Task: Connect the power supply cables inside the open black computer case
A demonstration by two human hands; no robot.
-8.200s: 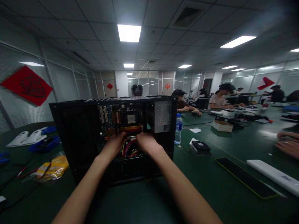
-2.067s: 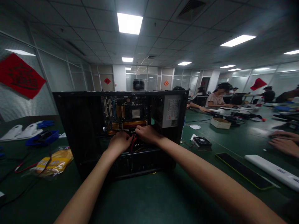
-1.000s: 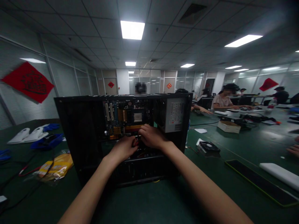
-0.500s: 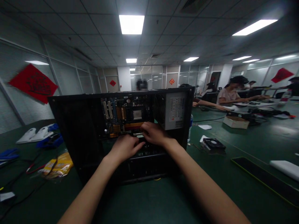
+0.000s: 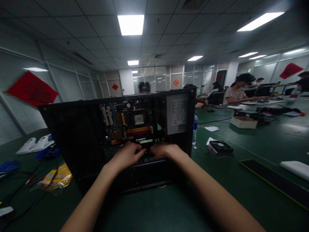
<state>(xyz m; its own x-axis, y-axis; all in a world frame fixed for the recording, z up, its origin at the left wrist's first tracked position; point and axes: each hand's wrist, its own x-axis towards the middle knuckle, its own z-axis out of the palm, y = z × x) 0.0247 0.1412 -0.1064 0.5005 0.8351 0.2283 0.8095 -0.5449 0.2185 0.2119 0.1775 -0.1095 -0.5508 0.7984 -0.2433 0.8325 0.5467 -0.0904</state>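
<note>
A black computer case (image 5: 72,135) stands before me with its side open. Inside it, the motherboard (image 5: 113,117) shows slots and a bare metal-topped processor (image 5: 139,119). At the upper right of the case sits a grey power supply (image 5: 178,112). My left hand (image 5: 126,153) reaches in at the motherboard's lower edge, thumb and forefinger apart and nothing visible between them; its other fingers are hidden. Close beside it, my right hand (image 5: 165,150) is bent downward below the orange memory slots (image 5: 140,131). Its fingers are dark and smeared, so their grip is unclear.
Right of the case are a water bottle (image 5: 194,129), a black fan (image 5: 220,146), a cardboard box (image 5: 243,121) and a long dark mat (image 5: 272,180). To the left lie a yellow packet (image 5: 58,177), blue-and-white gloves (image 5: 36,145) and loose cables. A co-worker (image 5: 238,91) sits further off.
My right hand has dropped from the memory slots to lower in the case, uncovering the slots. My left hand stays near the board's lower edge. The view has shifted slightly.
</note>
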